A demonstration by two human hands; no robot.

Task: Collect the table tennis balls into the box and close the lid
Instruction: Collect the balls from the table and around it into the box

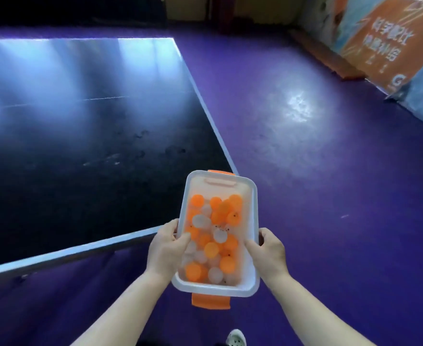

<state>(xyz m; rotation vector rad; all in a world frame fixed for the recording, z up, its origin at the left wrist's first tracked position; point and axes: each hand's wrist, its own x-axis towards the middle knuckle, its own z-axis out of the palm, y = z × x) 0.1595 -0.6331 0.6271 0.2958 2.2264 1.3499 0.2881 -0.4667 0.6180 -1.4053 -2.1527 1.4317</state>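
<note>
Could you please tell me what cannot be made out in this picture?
- Ball count: head view, the balls overlap and blur inside the box.
- Orange clips: head view, too blurred to tell if latched.
- Banner text: head view, blurred.
- Table: head view, cut off by the left edge.

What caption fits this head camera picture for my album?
A left hand and a right hand hold a white box of orange and white balls by the corner of a dark table.
</note>
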